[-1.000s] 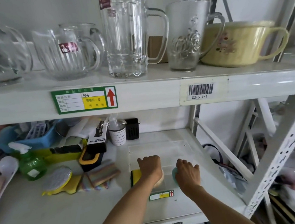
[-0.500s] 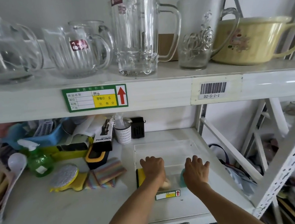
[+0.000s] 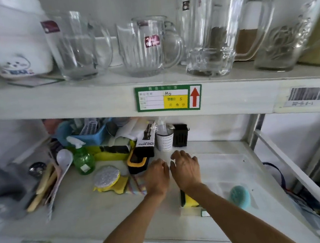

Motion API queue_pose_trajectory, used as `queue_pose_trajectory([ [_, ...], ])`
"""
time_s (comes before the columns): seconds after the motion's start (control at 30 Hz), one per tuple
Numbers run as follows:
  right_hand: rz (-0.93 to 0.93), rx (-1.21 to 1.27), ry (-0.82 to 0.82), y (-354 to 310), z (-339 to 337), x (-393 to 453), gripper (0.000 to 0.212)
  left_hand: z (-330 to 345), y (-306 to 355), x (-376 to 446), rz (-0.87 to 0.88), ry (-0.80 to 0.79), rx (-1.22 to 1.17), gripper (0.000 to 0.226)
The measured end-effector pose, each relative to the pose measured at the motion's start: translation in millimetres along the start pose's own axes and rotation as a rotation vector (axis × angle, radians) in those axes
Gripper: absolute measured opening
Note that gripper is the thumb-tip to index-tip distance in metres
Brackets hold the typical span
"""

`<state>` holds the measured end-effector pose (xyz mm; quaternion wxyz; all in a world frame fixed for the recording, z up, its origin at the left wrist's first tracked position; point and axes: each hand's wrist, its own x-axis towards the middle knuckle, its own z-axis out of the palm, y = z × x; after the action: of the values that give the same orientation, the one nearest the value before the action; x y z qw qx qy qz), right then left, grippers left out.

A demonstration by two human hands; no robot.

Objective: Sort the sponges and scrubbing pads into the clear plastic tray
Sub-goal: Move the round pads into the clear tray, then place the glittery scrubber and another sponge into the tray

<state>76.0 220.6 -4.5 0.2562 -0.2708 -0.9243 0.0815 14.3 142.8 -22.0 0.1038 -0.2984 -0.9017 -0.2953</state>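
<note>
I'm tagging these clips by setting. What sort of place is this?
Probably a shop or stockroom selling housewares. A price tag and a barcode label are stuck on the metal shelf, and the glass mugs above carry brand stickers.

The right hand (image 3: 186, 170) and its forearm cover most of the yellow sponge with a dark scrubbing layer (image 3: 189, 199) beneath the wrist. The left hand (image 3: 157, 176) hides the near end of the striped pastel cloth (image 3: 134, 185) under it. Far left of both hands, the dark objects are blurred beyond telling.
</note>
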Motion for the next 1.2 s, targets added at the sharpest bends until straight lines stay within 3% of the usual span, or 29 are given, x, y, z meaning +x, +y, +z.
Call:
queue_pose_trajectory([
  [0.17,-0.086,0.050,-0.194,-47,36,0,0.024,-17,-69,7,-0.186,0.046,-0.078,0.021],
  [0.33,-0.102,0.149,-0.401,-88,74,2,0.017,-31,-136,15,-0.282,0.103,0.046,0.018],
  [0.47,-0.067,0.144,-0.517,-113,99,7,0.027,-40,-171,21,-0.497,-0.018,0.065,0.038],
  [0.73,-0.056,0.009,-0.602,-143,134,26,0.033,-29,-211,48,-0.775,-0.150,-0.067,0.068],
  [0.87,-0.032,-0.027,-0.630,-152,143,34,0.038,-24,-218,59,-0.806,-0.202,-0.110,0.073],
  [1.2,-0.099,-0.024,-0.629,-164,151,36,0.034,-33,-241,55,-0.828,-0.149,-0.341,0.080],
])
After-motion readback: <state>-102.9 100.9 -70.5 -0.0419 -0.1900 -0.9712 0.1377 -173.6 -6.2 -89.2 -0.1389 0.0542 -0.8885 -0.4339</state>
